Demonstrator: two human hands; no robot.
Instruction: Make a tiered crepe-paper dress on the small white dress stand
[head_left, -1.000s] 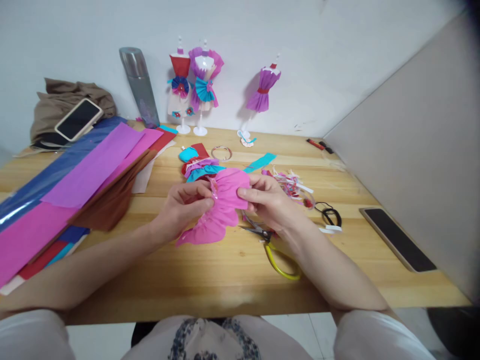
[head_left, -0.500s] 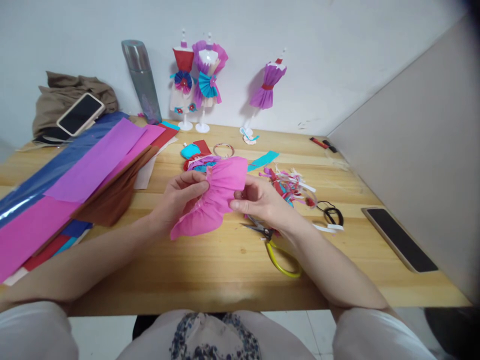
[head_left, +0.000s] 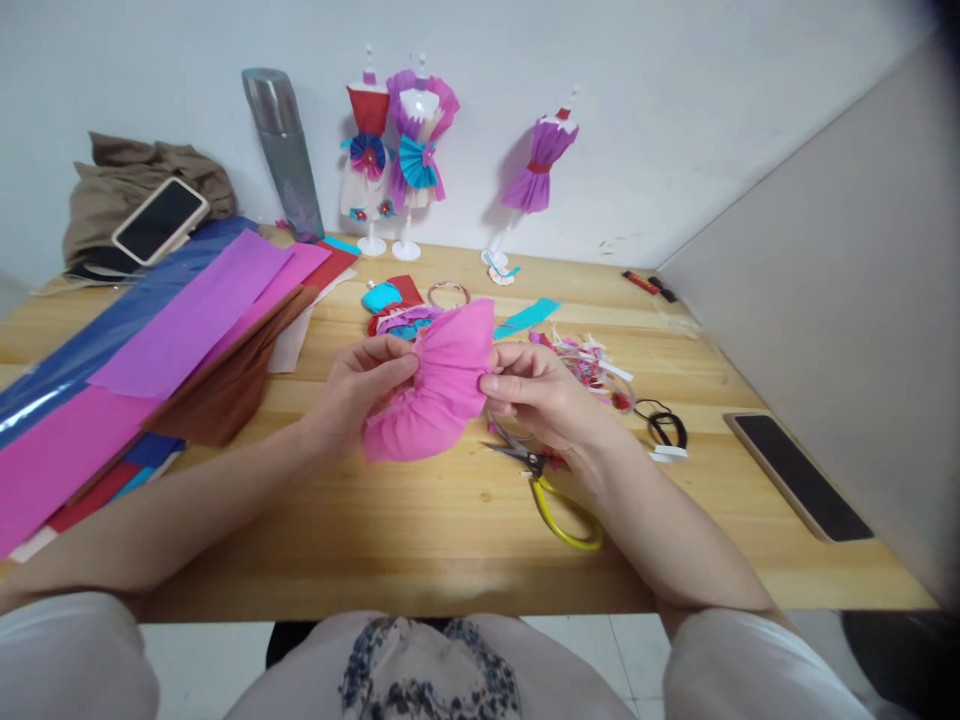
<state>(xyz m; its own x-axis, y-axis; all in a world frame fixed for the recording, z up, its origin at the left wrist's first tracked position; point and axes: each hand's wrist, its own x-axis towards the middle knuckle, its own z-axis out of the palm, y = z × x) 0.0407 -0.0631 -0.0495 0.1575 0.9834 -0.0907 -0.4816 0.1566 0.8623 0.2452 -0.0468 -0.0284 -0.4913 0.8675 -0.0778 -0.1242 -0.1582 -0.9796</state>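
Note:
A gathered pink piece of crepe-like material (head_left: 450,385) is spread between my hands above the table. My left hand (head_left: 367,385) pinches its gathered edge between thumb and fingers. At its right side, my right hand (head_left: 536,390) grips the outer edge with thumb and fingertips. Scissors with yellow handles (head_left: 551,512) lie on the table just below my right hand, their blades pointing left. Behind the pink piece rests a small pile of coloured scraps (head_left: 394,305), beside a turquoise strip (head_left: 529,318).
Three small dress forms (head_left: 367,150) stand along the wall, near a grey bottle (head_left: 285,160). Long coloured sheets (head_left: 187,330) cover the left side, with a phone (head_left: 161,220) on brown cloth behind. Trimmings (head_left: 581,360), a black band (head_left: 667,430) and another phone (head_left: 799,475) are rightward.
The pink piece has been spread and turned slightly, its lower end shifting right and up. My right hand has moved a little right along its edge. My left hand keeps its pinch.

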